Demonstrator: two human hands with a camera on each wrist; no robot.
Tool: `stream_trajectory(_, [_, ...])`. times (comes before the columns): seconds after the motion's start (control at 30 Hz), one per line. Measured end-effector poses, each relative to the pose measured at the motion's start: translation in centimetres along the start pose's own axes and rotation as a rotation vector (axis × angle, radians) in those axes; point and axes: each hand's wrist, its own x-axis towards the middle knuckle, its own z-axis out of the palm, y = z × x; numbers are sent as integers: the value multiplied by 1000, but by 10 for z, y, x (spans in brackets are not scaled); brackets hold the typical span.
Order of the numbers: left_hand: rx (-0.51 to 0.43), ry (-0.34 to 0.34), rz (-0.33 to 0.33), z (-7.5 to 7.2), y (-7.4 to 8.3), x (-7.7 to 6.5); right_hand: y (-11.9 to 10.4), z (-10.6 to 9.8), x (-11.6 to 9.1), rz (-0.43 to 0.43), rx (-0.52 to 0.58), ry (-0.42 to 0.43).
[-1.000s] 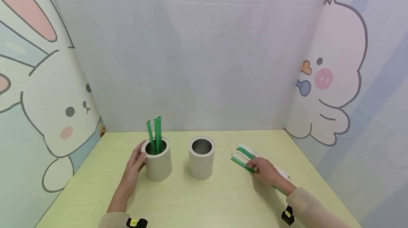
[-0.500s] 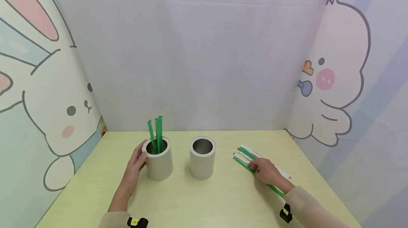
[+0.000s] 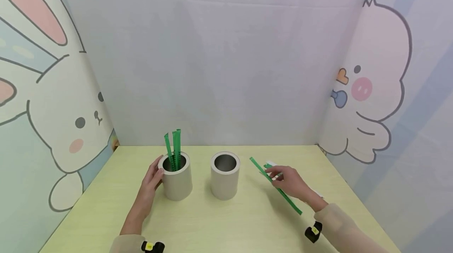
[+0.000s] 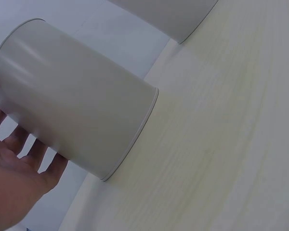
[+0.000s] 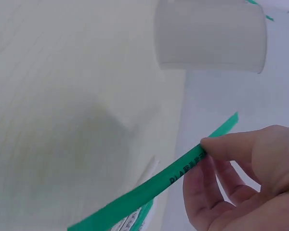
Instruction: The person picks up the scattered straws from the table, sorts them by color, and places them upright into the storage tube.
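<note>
My left hand holds the side of a light grey cylindrical cup at the left, thumb near the rim. Several green wrapped sticks stand in that cup, leaning slightly. With thumb and fingers, my right hand pinches a long, thin green wrapped stick with dark print, slanted above the table. Beneath that hand, more white and green wrapped sticks lie on the table, mostly hidden by it in the head view.
A second grey cup stands between the hands, its dark inside showing no sticks. The pale yellow table meets a light curtain at the back. Curtains with cartoon animals flank both sides.
My right hand has picked up one green wrapped stick from the pile and raised it slightly. The left hand stays on its cup.
</note>
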Motion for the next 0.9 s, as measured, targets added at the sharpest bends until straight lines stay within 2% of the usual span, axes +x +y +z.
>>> stream_trajectory(0.17, [-1, -3, -2, 0, -1, 0, -36, 2, 15, 43, 251, 15])
stream_trajectory(0.53, [-12, 0, -10, 1, 1, 2, -126, 25, 64, -15, 669, 67])
stream_trajectory(0.73, [-8, 5, -12, 0, 1, 1, -173, 46, 97, -82, 763, 135])
stream_trajectory(0.9, [-8, 5, -7, 0, 2, 0, -209, 64, 124, -213, 772, 216])
